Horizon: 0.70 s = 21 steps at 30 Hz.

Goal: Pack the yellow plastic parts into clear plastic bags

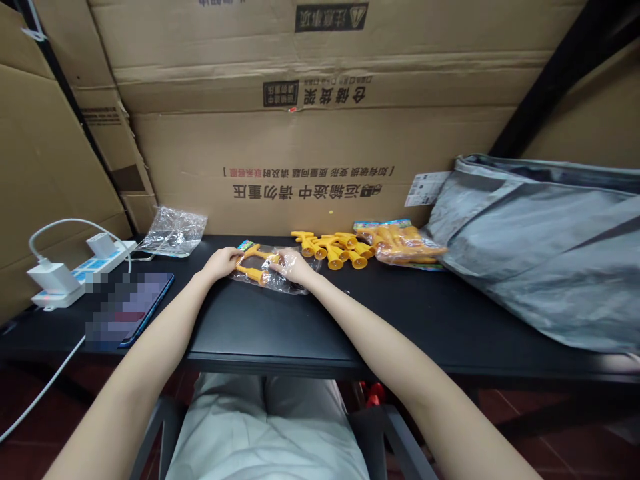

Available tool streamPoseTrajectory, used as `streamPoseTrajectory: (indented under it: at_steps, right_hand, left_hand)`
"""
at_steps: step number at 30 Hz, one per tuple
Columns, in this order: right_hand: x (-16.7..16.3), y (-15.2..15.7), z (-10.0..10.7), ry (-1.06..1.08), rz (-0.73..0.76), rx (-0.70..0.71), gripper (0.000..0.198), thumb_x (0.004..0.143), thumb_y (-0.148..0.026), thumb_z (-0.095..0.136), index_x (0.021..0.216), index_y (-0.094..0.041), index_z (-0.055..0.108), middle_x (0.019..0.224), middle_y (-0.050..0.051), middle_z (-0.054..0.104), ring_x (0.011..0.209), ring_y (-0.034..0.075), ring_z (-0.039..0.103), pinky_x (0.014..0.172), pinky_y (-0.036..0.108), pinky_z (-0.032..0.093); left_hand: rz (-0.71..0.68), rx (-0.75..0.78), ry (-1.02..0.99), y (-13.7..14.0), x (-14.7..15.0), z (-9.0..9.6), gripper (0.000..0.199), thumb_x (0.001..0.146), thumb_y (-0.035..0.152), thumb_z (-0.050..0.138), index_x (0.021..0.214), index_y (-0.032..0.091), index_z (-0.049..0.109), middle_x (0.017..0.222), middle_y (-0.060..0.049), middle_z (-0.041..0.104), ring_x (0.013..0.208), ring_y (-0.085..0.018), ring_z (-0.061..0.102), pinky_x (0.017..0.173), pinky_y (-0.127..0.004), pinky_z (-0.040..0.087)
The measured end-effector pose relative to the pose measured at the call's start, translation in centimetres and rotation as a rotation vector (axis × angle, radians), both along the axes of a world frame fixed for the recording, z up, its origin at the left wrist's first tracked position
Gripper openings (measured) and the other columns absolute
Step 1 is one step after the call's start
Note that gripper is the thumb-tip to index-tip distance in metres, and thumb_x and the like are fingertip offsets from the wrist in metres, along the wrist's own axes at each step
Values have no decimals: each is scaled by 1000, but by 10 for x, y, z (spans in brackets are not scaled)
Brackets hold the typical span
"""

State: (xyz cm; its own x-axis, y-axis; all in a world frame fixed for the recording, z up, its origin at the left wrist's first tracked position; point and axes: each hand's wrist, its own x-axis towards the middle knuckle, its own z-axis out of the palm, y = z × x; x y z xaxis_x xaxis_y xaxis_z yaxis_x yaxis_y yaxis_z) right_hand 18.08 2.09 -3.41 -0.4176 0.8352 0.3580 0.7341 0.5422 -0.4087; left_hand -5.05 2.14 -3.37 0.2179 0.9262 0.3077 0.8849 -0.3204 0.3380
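Note:
A clear plastic bag (pixel 285 287) with a coloured header strip lies at the middle of the black table, and yellow plastic pieces with flared cup ends (pixel 256 274) show in it. At its left end, my left hand (pixel 221 263) is closed on the bag's edge. My right hand (pixel 295 267) is closed near the bag's middle, at the end of a yellow piece; whether it grips the piece through the film or from inside is hidden. Just right of that hand sits a loose pile of several similar yellow pieces (pixel 336 251).
A filled bag of yellow pieces (pixel 400 241) lies beside a large grey fabric bag (pixel 530 260) on the right. At left are a flat clear packet (pixel 173 231), a power strip (pixel 83 273) with chargers and cable, and a phone (pixel 135 310). Cardboard (pixel 310 140) walls the back.

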Motion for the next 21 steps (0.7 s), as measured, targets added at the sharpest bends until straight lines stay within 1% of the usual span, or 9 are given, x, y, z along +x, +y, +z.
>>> streamPoseTrajectory:
  at_steps: [3,5,7,9,12,15,17,19,21]
  right_hand:
    - [3,2,-1,52,12,-1,40,77,-20,64,115,-10,61,122,17,60,116,26,55,101,36,40]
    - [4,2,0,76,15,-18,42,75,-18,64,117,-10,60,121,17,61,115,26,56,101,37,41]
    - [4,2,0,97,13,-32,44,74,-16,64,118,-11,60,119,16,62,113,26,57,99,38,42]
    - [4,2,0,126,5,-63,49,73,-15,65,122,-10,57,121,17,61,110,26,59,98,39,43]
    - [4,1,0,175,1,-140,57,75,-15,64,130,-8,50,129,19,55,105,23,62,95,36,46]
    - [5,-1,2,183,13,-144,55,80,-21,60,133,-8,48,132,19,53,110,22,60,98,35,43]
    - [7,-2,4,187,21,-124,52,83,-25,56,132,-9,49,128,17,57,111,22,59,98,36,43]
    - [9,-1,8,220,13,-99,47,85,-27,53,130,-11,53,120,14,62,104,21,62,95,35,45]
    - [12,2,11,270,-24,-44,40,86,-26,50,123,-14,59,113,11,67,97,19,64,91,34,47]
  left_hand:
    - [-26,56,14,0,2,1,36,86,23,40,106,20,69,114,-5,67,107,-19,61,95,-29,44]
    - [-69,66,6,-1,4,1,38,87,27,39,111,19,67,118,-5,65,111,-19,58,99,-29,42]
    - [-111,26,15,-2,7,1,41,87,29,39,117,17,64,123,-4,62,116,-18,55,102,-28,39]
    - [-120,-39,45,-3,8,1,43,87,29,38,122,17,61,129,-4,58,121,-17,52,105,-26,35]
    - [-90,-106,66,-3,8,0,45,88,31,36,126,21,57,135,-1,52,127,-15,46,108,-26,31]
    - [-46,-117,73,-1,6,0,43,89,31,36,126,26,57,137,2,49,129,-16,43,109,-28,30]
    - [-5,-120,85,1,3,1,41,88,30,38,125,29,57,136,2,50,129,-17,43,109,-30,30]
    - [42,-123,94,2,-2,1,40,88,30,39,124,30,58,135,2,52,130,-18,42,109,-33,30]
    - [95,-128,107,3,-7,1,40,89,30,39,125,30,57,136,0,52,131,-20,41,109,-36,30]
